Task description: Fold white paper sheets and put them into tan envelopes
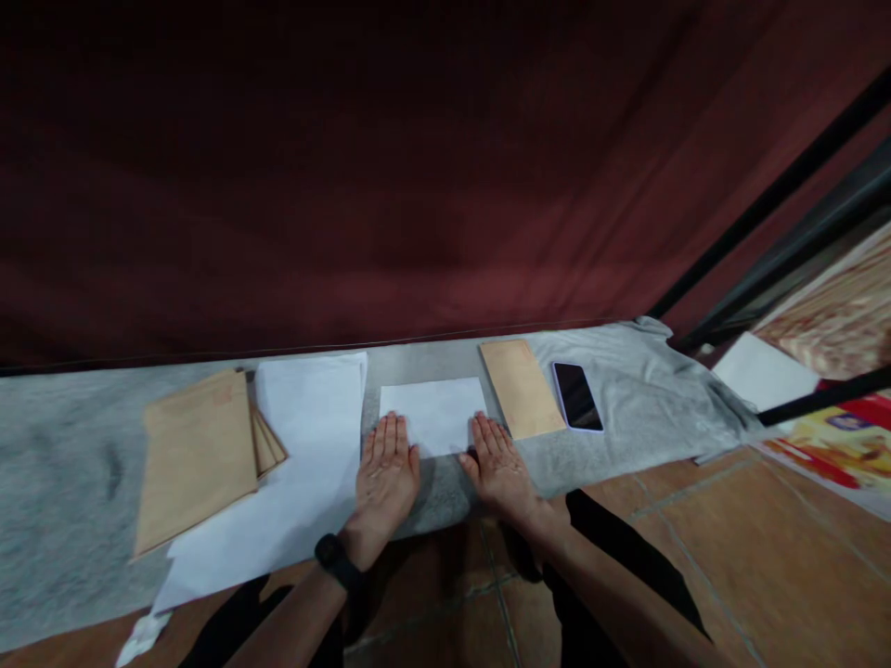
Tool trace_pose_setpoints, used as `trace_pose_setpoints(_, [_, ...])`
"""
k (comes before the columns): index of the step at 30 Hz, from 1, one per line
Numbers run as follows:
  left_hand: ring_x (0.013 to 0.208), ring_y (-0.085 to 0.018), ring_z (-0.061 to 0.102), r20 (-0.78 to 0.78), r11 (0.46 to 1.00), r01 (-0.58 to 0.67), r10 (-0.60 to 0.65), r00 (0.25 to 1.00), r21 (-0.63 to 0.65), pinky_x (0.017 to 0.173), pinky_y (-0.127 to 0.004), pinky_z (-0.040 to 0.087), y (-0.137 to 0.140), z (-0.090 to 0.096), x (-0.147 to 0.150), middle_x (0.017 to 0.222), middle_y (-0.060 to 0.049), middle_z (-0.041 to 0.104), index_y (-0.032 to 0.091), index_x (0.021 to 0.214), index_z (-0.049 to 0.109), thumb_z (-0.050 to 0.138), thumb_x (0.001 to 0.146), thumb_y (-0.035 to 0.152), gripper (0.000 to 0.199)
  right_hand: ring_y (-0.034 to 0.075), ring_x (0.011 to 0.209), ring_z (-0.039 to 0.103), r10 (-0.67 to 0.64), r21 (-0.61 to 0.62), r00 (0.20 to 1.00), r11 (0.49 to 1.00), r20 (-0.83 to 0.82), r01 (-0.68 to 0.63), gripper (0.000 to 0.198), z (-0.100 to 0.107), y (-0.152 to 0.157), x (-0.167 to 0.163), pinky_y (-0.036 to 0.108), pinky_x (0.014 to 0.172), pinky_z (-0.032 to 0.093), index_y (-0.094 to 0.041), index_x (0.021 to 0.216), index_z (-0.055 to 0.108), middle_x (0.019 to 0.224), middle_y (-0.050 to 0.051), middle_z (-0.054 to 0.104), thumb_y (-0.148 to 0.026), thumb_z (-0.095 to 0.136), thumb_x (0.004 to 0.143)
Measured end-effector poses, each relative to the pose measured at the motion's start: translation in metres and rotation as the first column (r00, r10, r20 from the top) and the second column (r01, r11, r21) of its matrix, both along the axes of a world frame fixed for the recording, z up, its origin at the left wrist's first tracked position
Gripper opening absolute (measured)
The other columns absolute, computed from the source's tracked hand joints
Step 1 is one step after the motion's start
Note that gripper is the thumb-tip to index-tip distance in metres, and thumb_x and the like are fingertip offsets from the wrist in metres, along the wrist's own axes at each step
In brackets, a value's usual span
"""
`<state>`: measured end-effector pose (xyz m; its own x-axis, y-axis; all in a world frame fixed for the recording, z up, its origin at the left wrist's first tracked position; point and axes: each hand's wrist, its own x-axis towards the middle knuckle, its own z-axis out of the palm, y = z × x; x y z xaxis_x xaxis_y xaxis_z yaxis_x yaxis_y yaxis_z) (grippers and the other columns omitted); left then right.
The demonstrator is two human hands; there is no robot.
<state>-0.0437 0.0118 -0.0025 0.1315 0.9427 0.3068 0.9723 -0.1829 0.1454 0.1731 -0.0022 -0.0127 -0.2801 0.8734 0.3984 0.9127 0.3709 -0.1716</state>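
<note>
A white sheet of paper (435,413), probably folded, lies flat on the grey cloth in front of me. My left hand (390,468) rests on its left end, fingers straight and flat. On the right end lies my right hand (497,468), its fingers stretched out too. Neither hand grips anything. Just right of the paper is a brown envelope (525,390), close to my right fingertips. To the left of my left hand spreads a stack of larger white paper (313,417).
Several brown envelopes (199,455) lie partly over the white stack at the left. A phone (577,397) sits right of the single envelope. Grey cloth (640,390) covers the narrow surface. Behind it hangs a dark red curtain (418,186); black bars (780,204) stand at the right.
</note>
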Motion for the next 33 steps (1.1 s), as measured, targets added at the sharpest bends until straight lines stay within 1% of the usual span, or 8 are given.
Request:
trace_pose_setpoints(2, [0.150, -0.028, 0.033, -0.006, 0.999, 0.047, -0.047, 0.999, 0.000, 0.122, -0.049, 0.032, -0.001, 0.004, 0.003, 0.157, -0.019, 0.042, 0.006, 0.152, 0.036, 0.034, 0.098, 0.029, 0.059, 0.030, 0.148, 0.036, 0.021, -0.007, 1.000, 1.000, -0.002, -0.021, 0.061, 0.006, -0.002, -0.001, 0.049, 0.120, 0.036, -0.004, 0.153, 0.037, 0.157, 0.020, 0.041, -0.040, 0.043, 0.104])
trace_pose_setpoints(7, [0.152, -0.025, 0.028, -0.025, 0.958, 0.282, -0.283, 0.959, -0.045, 0.122, -0.046, 0.032, -0.013, 0.009, 0.019, 0.160, -0.016, 0.039, 0.007, 0.153, 0.035, 0.031, 0.099, 0.026, 0.058, 0.024, 0.150, 0.032, 0.134, -0.070, 0.991, 0.988, -0.013, -0.134, 0.056, 0.016, -0.005, -0.013, 0.045, 0.121, 0.035, -0.009, 0.154, 0.038, 0.159, 0.013, 0.040, -0.037, 0.037, 0.105])
trace_pose_setpoints(9, [0.153, -0.026, 0.026, -0.032, 0.946, 0.320, -0.322, 0.946, -0.058, 0.122, -0.047, 0.032, -0.019, 0.007, 0.021, 0.161, -0.017, 0.037, 0.006, 0.153, 0.035, 0.030, 0.098, 0.022, 0.058, 0.023, 0.150, 0.033, 0.166, -0.079, 0.986, 0.983, -0.018, -0.166, 0.055, 0.016, -0.006, -0.016, 0.044, 0.122, 0.034, -0.011, 0.153, 0.040, 0.159, 0.011, 0.041, -0.038, 0.037, 0.105])
trace_pose_setpoints(13, [0.153, -0.027, 0.024, -0.025, 0.958, 0.280, -0.282, 0.959, -0.061, 0.122, -0.048, 0.032, -0.024, 0.000, 0.020, 0.161, -0.020, 0.034, 0.004, 0.153, 0.034, 0.032, 0.097, 0.023, 0.059, 0.023, 0.148, 0.036, 0.166, -0.079, 0.986, 0.983, -0.014, -0.167, 0.057, 0.011, -0.009, -0.017, 0.044, 0.122, 0.033, -0.013, 0.153, 0.040, 0.159, 0.012, 0.041, -0.043, 0.041, 0.105])
trace_pose_setpoints(18, [0.151, -0.030, 0.029, -0.031, 0.991, 0.124, -0.126, 0.992, -0.057, 0.121, -0.050, 0.031, -0.021, -0.005, 0.016, 0.159, -0.023, 0.035, 0.003, 0.151, 0.038, 0.036, 0.099, 0.034, 0.060, 0.025, 0.149, 0.035, 0.051, -0.060, 0.999, 0.997, 0.017, -0.050, 0.062, 0.004, -0.011, -0.012, 0.045, 0.122, 0.032, -0.008, 0.154, 0.038, 0.158, 0.016, 0.040, -0.045, 0.042, 0.104])
trace_pose_setpoints(22, [0.150, -0.036, 0.029, -0.041, 0.998, 0.011, -0.014, 0.999, -0.060, 0.121, -0.055, 0.030, -0.018, 0.000, 0.017, 0.158, -0.027, 0.035, -0.002, 0.148, 0.042, 0.039, 0.097, 0.033, 0.061, 0.028, 0.148, 0.036, -0.036, -0.050, 0.999, 0.998, 0.029, 0.038, 0.063, 0.002, -0.012, -0.011, 0.047, 0.121, 0.033, -0.004, 0.151, 0.041, 0.157, 0.019, 0.040, -0.045, 0.043, 0.104])
trace_pose_setpoints(26, [0.153, -0.031, 0.024, -0.044, 0.996, 0.086, -0.086, 0.995, -0.016, 0.123, -0.051, 0.026, -0.017, 0.002, 0.025, 0.161, -0.022, 0.033, 0.000, 0.151, 0.037, 0.035, 0.097, 0.027, 0.060, 0.028, 0.149, 0.035, -0.039, -0.112, 0.999, 0.993, -0.010, 0.038, 0.061, 0.013, -0.007, -0.016, 0.049, 0.122, 0.032, -0.006, 0.153, 0.040, 0.157, 0.018, 0.041, -0.045, 0.036, 0.106])
trace_pose_setpoints(33, [0.154, -0.028, 0.021, -0.107, 0.973, 0.230, -0.232, 0.967, -0.032, 0.124, -0.050, 0.025, -0.014, -0.008, 0.039, 0.164, -0.018, 0.029, 0.005, 0.157, 0.025, 0.031, 0.096, 0.018, 0.063, 0.022, 0.152, 0.028, 0.092, -0.215, 0.986, 0.969, -0.140, -0.121, 0.059, 0.030, 0.005, -0.035, 0.045, 0.125, 0.028, -0.012, 0.157, 0.033, 0.162, 0.011, 0.034, -0.044, 0.024, 0.107])
